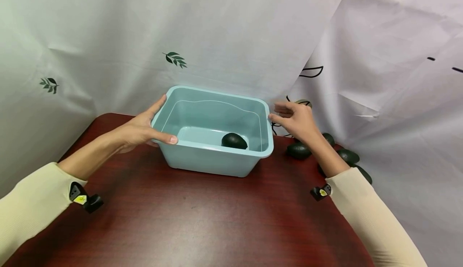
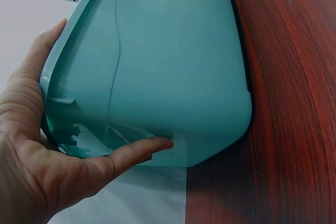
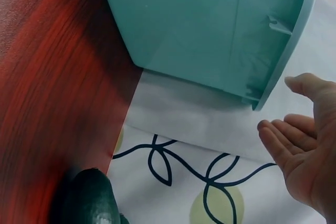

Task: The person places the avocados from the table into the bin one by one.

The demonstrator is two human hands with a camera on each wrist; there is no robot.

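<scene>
A light blue-green plastic tub (image 1: 213, 158) stands toward the back of the table with one dark green avocado (image 1: 234, 140) in it. My left hand (image 1: 139, 130) grips the tub's left end, thumb over the front corner of the rim and fingers at the left side. In the left wrist view that hand (image 2: 58, 166) lies along the rim. Beside the tub's right end is my right hand (image 1: 294, 118), fingers extended and holding nothing. The right wrist view shows this hand (image 3: 304, 140) with a small gap between thumb and rim.
Several avocados (image 1: 348, 155) lie on the table's right side, under and behind the right forearm; one avocado (image 3: 92, 198) appears low in the right wrist view. Pale patterned cloth (image 1: 231, 29) hangs behind the dark red wooden table (image 1: 202, 218), close to its back edge.
</scene>
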